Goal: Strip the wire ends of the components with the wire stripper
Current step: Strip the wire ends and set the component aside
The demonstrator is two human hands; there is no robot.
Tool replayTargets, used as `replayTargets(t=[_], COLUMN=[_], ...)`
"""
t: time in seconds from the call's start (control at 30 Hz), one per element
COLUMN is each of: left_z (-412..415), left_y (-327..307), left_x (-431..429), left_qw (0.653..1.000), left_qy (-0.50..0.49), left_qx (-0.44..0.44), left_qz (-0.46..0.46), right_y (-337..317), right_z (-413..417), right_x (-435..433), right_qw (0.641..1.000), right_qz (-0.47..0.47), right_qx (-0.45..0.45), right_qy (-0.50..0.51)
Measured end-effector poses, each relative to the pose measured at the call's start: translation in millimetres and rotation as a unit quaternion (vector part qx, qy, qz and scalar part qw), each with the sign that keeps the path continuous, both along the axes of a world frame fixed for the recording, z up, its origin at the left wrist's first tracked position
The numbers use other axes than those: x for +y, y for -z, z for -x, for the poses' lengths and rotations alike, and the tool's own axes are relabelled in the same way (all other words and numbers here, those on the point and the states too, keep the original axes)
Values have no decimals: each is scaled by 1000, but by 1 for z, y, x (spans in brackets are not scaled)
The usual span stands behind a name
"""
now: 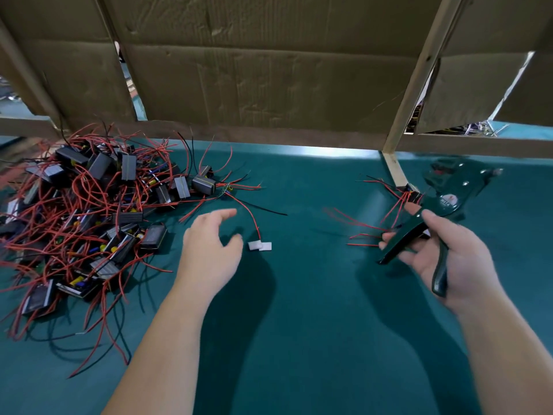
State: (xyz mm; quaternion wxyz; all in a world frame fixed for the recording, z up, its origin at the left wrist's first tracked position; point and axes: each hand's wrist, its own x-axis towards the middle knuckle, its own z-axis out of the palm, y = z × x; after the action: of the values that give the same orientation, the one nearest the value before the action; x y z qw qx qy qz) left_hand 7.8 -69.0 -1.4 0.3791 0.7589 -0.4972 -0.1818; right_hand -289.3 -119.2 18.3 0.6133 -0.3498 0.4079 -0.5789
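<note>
Right hand (465,257) has the stripper (446,202): grip curled round both handles, which stand spread apart. Tool head points up & away and is blurred. Stripper is held off the desk (299,324), over its right side, just in front of a wood post (419,85). Behind/under it lie a few components (398,202) w/ red wires fanned out to the left; can't tell if the tool touches them. Left hand (209,250) is over mid-desk, grip open, fingers relaxed & spread, holding nothing. Just right of its thumb are two white tabs (259,245) at the end of a red wire that runs back to the pile (89,220), a big heap of black components & tangled red/black wires on the desk's left. Cardboard (269,70) walls off the back.
</note>
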Motion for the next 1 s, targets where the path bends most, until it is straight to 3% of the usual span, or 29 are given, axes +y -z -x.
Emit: replayTargets(t=[0.23, 0.33, 0.5, 0.6, 0.73, 0.8, 0.9, 1.0], left_z=[14, 18, 17, 13, 12, 9, -1, -20], left_y=[4, 8, 12, 14, 10, 9, 6, -4], left_x=[2, 1, -1, -3, -2, -2, -6, -15], left_qw=[985, 984, 986, 992, 994, 992, 990, 976], left_qy=[97, 109, 54, 22, -19, -45, -110, -162], left_qx=[-136, -142, -159, -118, 26, 31, -21, -142], left_qz=[-29, -8, 22, 46, 108, 110, 81, 42], right_y=[11, 15, 20, 22, 22, 21, 22, 22], right_z=[-8, -14, -20, -18, -21, -22, -23, -26], right_x=[8, 10, 6, 5, 8, 10, 12, 14], right_qw=[995, 996, 998, 998, 997, 997, 996, 995], right_qz=[84, 45, -33, -25, -3, 1, -4, -8], right_qx=[50, 51, 23, 13, 5, 1, -2, -2], right_qy=[-1, -54, -54, -55, -71, -76, -83, -99])
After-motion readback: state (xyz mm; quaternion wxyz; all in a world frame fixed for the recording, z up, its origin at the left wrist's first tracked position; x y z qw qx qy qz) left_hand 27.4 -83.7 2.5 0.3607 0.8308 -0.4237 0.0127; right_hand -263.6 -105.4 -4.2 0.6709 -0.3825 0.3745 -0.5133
